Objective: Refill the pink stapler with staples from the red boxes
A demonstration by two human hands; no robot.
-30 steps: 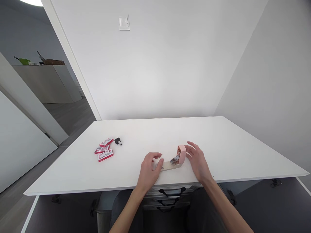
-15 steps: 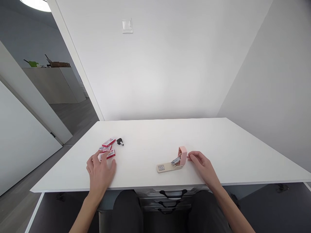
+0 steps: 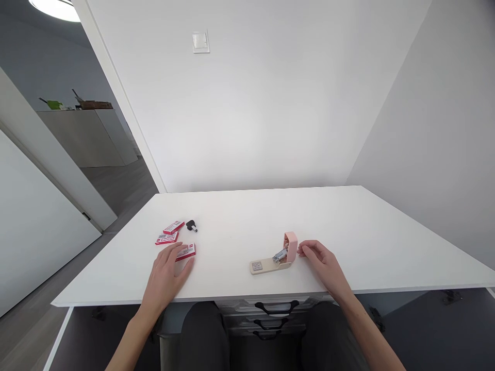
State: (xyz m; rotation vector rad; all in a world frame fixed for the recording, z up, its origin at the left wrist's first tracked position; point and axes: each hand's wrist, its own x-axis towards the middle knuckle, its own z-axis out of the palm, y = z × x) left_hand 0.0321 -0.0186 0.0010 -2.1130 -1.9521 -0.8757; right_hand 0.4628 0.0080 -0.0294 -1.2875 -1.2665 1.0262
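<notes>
My left hand (image 3: 164,273) has its fingers and thumb around a small red-and-white staple box (image 3: 189,251), which lies on the white desk. Just behind it are two more such boxes: one staple box (image 3: 167,238) lies flat, and another box (image 3: 174,226) touches its far side. An opened stapler (image 3: 266,266) with a cream base, a metal inner part and a raised pink top (image 3: 292,248) lies right of the middle. Close against the pink top, my right hand (image 3: 322,263) has its fingers curled together. Whatever they may hold is hidden.
A small black object with a metal tip (image 3: 192,225) lies right of the far boxes. The white desk (image 3: 240,216) meets a wall with a light switch (image 3: 200,41). Drawers with black handles (image 3: 276,308) are below the front edge. An open doorway is at left.
My left hand has drawn the nearest staple box to the right and slightly toward me, away from the other two. My right hand and the stapler stay almost in place.
</notes>
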